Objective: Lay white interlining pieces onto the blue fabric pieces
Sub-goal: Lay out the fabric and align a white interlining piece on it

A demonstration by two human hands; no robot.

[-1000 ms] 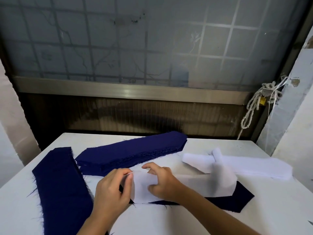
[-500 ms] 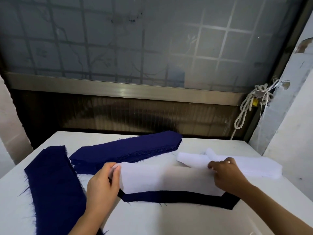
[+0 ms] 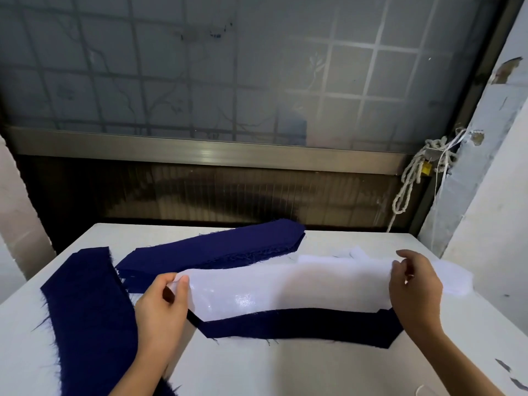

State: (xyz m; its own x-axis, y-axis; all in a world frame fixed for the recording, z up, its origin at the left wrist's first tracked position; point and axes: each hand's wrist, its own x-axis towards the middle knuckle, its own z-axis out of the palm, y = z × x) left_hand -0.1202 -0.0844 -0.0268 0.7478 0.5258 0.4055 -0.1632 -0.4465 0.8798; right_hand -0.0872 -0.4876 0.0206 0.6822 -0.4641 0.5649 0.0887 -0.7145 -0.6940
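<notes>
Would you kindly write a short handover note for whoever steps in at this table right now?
Left hand: pinches the left end of the white interlining piece.
Right hand: pinches its right end.
The piece is stretched over the blue fabric piece on the table; the blue near edge shows uncovered.
More blue: back stack, left pile. Spare interlining lies beyond the right hand.
Done: piece spread out. Left: align, lay it down, release, then cover the other blue pieces.

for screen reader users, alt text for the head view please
The left hand and right hand each pinch an end of a white interlining piece, over a blue fabric piece on a white table. More blue pieces lie left.
</notes>
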